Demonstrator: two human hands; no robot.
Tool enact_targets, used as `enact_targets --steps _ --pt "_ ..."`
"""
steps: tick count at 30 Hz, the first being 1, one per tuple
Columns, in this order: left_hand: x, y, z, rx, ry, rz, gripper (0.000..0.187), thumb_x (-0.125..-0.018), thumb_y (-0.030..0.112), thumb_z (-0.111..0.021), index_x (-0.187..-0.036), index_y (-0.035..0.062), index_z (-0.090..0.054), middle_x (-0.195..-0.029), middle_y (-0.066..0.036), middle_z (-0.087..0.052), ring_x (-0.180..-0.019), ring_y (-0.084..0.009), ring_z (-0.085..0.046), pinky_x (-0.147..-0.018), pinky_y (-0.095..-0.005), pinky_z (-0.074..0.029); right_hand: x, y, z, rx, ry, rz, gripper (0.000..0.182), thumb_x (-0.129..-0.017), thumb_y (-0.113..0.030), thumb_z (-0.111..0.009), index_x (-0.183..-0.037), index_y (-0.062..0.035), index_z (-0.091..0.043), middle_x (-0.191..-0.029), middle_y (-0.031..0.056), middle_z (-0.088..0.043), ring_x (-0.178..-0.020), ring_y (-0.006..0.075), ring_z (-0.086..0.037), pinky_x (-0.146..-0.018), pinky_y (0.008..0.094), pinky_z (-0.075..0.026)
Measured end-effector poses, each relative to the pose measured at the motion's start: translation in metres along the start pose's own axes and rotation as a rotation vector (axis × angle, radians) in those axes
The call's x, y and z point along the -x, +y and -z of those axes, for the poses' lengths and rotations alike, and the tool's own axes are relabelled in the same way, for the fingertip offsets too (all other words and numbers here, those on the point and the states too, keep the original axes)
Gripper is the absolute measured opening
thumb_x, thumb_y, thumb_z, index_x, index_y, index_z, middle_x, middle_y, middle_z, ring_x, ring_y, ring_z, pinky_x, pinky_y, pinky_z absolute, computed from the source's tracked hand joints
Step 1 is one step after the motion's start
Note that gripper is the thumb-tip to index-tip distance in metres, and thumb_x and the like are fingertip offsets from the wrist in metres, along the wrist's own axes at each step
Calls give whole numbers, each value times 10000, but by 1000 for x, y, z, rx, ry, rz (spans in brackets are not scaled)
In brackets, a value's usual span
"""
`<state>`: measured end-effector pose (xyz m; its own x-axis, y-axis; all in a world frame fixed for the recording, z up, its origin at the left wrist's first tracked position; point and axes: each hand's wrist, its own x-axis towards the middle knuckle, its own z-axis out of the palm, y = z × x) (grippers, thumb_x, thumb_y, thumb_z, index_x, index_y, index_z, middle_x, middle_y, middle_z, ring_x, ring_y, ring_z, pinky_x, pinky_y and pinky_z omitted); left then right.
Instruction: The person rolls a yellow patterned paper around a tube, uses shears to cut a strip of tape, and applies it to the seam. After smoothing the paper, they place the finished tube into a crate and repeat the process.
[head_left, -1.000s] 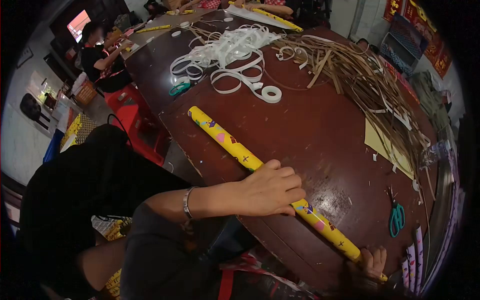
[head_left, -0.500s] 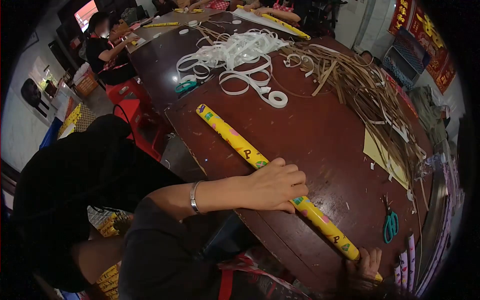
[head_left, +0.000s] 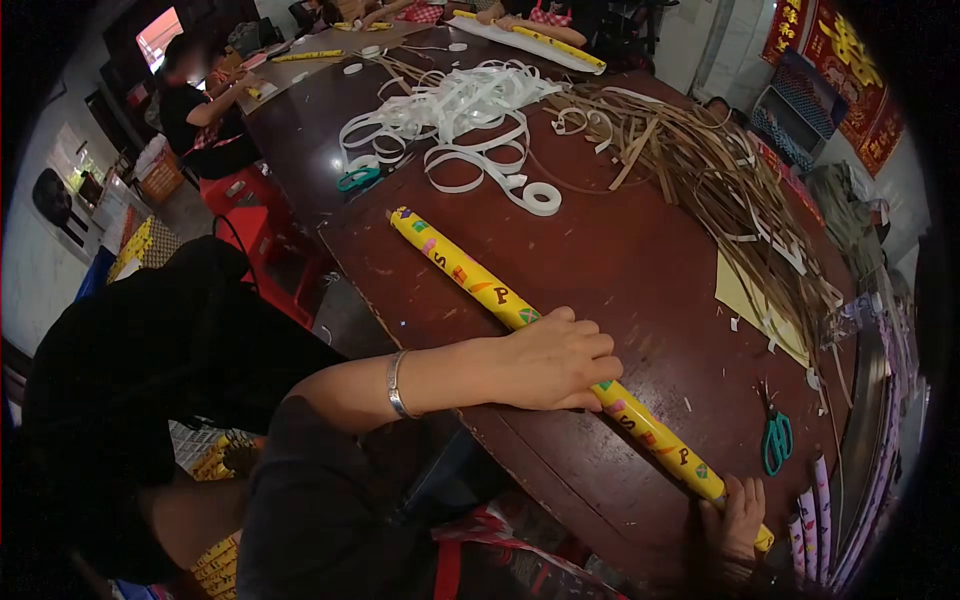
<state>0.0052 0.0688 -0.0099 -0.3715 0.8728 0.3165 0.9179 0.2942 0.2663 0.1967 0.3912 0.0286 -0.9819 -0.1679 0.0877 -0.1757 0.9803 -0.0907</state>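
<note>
Yellow tube (head_left: pixel 473 277) turned since second ago, lettering (head_left: pixel 501 295) now uppermost. Left hand (head_left: pixel 560 360) palm-down over its middle, right hand (head_left: pixel 740 510) at near end, hands apart; whether clamped, cannot tell. Tube on brown table (head_left: pixel 610 260), scissors (head_left: pixel 777 442) near right hand.

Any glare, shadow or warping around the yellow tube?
Head view: pale glare on the table beside the left hand; head view: letters on the yellow tube legible; head view: shadow at the wrist of the right hand; head view: wide-lens bowing, corners black.
</note>
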Motion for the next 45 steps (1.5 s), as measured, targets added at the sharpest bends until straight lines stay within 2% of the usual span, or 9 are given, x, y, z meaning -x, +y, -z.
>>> enact_targets --steps 6,8,21,24,27,30,36,44,45 --pt "-4 4 -4 -133 12 -4 408 -774 386 -736 -1075 146 -604 -867 6 -526 -816 -170 -536 -714 -349 -353 13 24 -13 33 65 48 429 -720 -98 -696 -1095 23 -527 -947 215 -532 -860 413 -508 -760 500 -409" --pt "-5 2 -9 -181 95 -16 406 -769 391 -738 -1069 152 -607 -841 16 -524 -799 -159 -534 -710 -342 -348 9 19 -5 -66 -33 -41 423 -745 -115 -719 -1101 22 -535 -949 191 -555 -904 409 -525 -826 505 -429" --pt "-43 12 15 -78 -44 -63 325 -842 401 -688 -1030 152 -598 -820 5 -545 -766 -198 -590 -679 -356 -389 2 7 4 55 148 -31 512 -677 -126 -779 -1102 21 -535 -893 173 -570 -812 371 -542 -716 463 -445" --pt "-49 14 20 -185 -19 -98 321 -785 327 -733 -1014 150 -593 -795 5 -536 -757 -191 -583 -675 -344 -390 4 14 6 46 127 -60 503 -682 -141 -783 -1098 11 -544 -896 166 -574 -823 365 -556 -703 456 -452" --pt "-46 1 12 -431 198 -98 425 -616 192 -761 -1005 155 -593 -793 8 -517 -727 -176 -557 -659 -337 -380 7 19 12 -9 96 -62 493 -688 -157 -787 -1093 3 -556 -893 161 -579 -826 358 -565 -692 449 -456" --pt "-40 -1 16 -432 200 -69 407 -633 201 -767 -998 157 -594 -798 8 -515 -737 -180 -550 -658 -341 -379 8 19 12 -74 81 -47 491 -694 -166 -787 -1097 -3 -558 -891 156 -583 -809 356 -571 -685 448 -458" --pt "-48 9 10 -386 160 -78 420 -624 230 -784 -990 156 -592 -796 9 -509 -742 -183 -545 -659 -343 -375 2 0 10 139 202 -57 502 -706 -158 -773 -1123 -1 -543 -838 149 -568 -772 349 -578 -643 449 -460" --pt "-42 -1 38 -448 322 -113 281 -718 198 -684 -981 125 -619 -838 2 -558 -772 -182 -552 -699 -345 -407 7 5 12 8 219 -47 441 -731 -95 -739 -1107 17 -538 -815 171 -562 -738 372 -576 -620 455 -453" --pt "-40 -8 39 -504 431 -127 254 -725 187 -667 -964 124 -610 -828 -2 -541 -782 -184 -548 -723 -359 -414 7 4 15 7 223 -45 441 -731 -95 -739 -1107 17 -538 -815 171 -562 -738 372 -576 -620 455 -453"
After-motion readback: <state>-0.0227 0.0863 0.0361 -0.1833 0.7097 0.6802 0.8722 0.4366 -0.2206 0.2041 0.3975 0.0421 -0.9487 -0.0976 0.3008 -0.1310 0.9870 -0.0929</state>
